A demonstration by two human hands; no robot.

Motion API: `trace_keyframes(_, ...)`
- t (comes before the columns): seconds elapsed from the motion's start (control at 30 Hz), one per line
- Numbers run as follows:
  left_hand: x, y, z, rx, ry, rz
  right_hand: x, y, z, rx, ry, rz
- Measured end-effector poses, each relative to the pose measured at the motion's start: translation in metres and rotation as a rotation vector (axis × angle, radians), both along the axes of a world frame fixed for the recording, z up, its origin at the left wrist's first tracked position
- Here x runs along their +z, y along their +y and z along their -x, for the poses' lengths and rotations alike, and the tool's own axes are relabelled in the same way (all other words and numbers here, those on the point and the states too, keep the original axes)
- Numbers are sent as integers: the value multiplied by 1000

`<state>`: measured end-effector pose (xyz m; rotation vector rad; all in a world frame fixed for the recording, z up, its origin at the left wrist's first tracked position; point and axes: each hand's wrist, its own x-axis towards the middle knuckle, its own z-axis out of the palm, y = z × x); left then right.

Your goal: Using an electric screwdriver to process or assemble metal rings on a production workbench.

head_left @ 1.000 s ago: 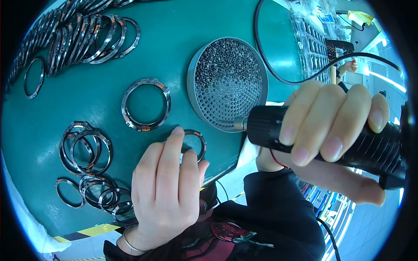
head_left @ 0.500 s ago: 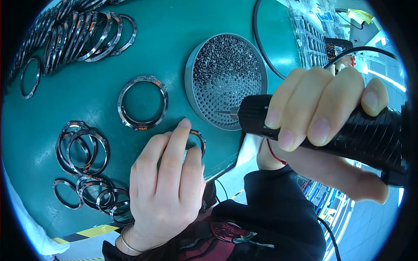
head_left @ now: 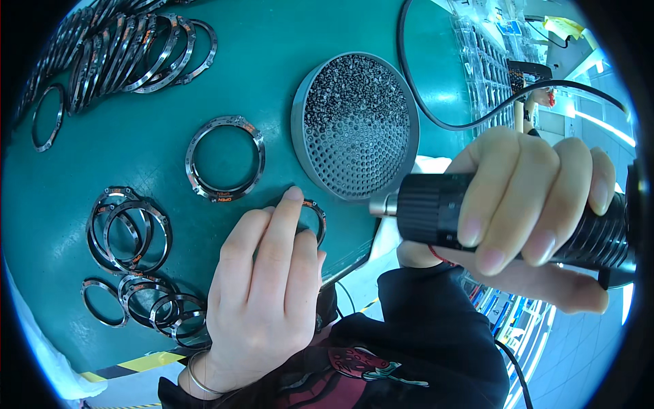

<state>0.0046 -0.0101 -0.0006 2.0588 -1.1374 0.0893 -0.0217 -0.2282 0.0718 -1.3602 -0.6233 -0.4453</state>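
Observation:
My right hand point(head_left: 524, 204) is wrapped round a black electric screwdriver point(head_left: 432, 210), held in the air right of the screw dish with its metal nose toward the left; the bit hardly shows. On the mat near the table's edge, my left hand point(head_left: 266, 293) holds a dark metal bezel ring point(head_left: 321, 221) down with its fingers; most of that ring is hidden under the hand. Farther off lies another single bezel ring point(head_left: 193, 163), flat and untouched. A round grey dish point(head_left: 298, 140) with a perforated plate holds many tiny screws point(head_left: 354, 82) at its far side.
Several bezel rings point(head_left: 163, 238) lie overlapped at the left, and a long row of rings point(head_left: 112, 54) leans at the far left. A black cable point(head_left: 436, 121) curves past the dish. Clear plastic trays point(head_left: 480, 68) stand at the far right. Striped tape point(head_left: 136, 365) marks the near edge.
The screwdriver in my right hand has moved away from the dish, to the right and nearer me. The cable has swung lower. My left hand has shifted slightly right.

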Motion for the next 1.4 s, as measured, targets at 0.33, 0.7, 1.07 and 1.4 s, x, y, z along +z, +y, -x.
trace_keyframes(0.33,1,1,-1,-12,15,32,-11,28,-27,174,6,285)
trace_keyframes(0.7,0,1,1,-16,6,21,-15,25,-15,2,-18,51)
trace_keyframes(1.07,1,4,4,7,104,-31,-14,5,-16,32,31,174)
trace_keyframes(1.4,-4,-1,1,39,-26,3,-10,11,-13,12,41,178)
